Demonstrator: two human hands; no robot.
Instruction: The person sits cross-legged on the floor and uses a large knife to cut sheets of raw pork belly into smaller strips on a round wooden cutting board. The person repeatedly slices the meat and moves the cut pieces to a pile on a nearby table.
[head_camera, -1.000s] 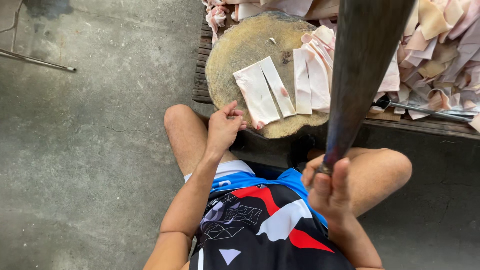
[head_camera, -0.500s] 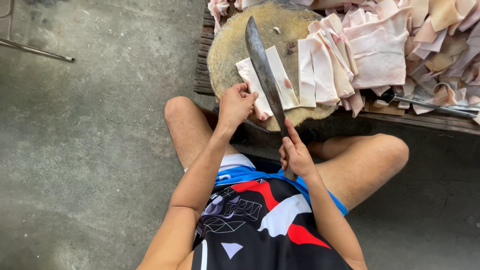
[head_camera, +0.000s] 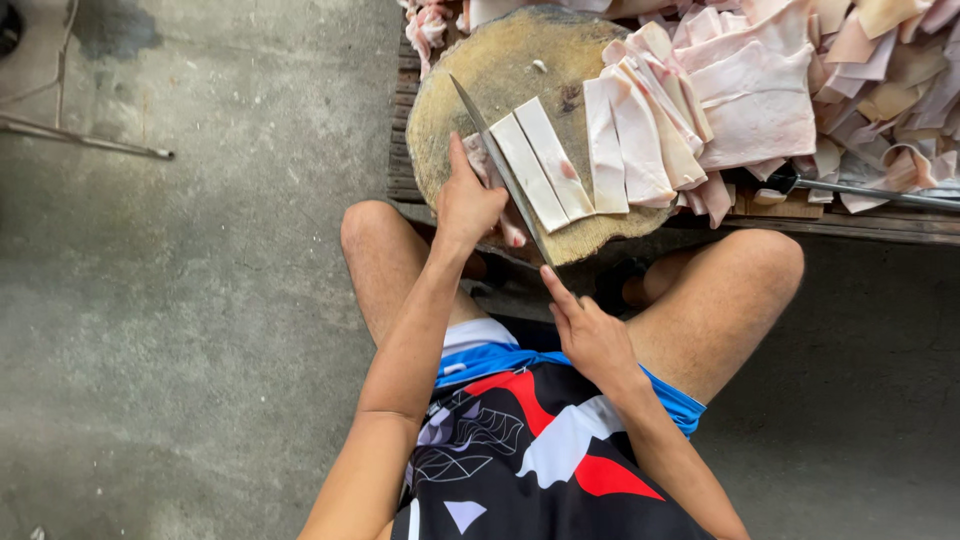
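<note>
A round wooden chopping block sits on a low plank bench in front of my knees. On it lie two long pale strips of pork skin. My left hand presses a pinkish piece of skin at the block's near left edge. My right hand grips the handle of a long cleaver. Its blade lies edge-down across the block, right beside my left fingers and between them and the cut strips.
A heap of pork skin sheets covers the block's right side and the bench. A dark-handled metal tool lies at the bench's front right. Thin metal rods cross the concrete floor at far left. My bare knees flank the block.
The cleaver has come down from raised high to lying edge-down on the block. My left hand has slid forward onto the skin by the blade, and my right hand has dropped low.
</note>
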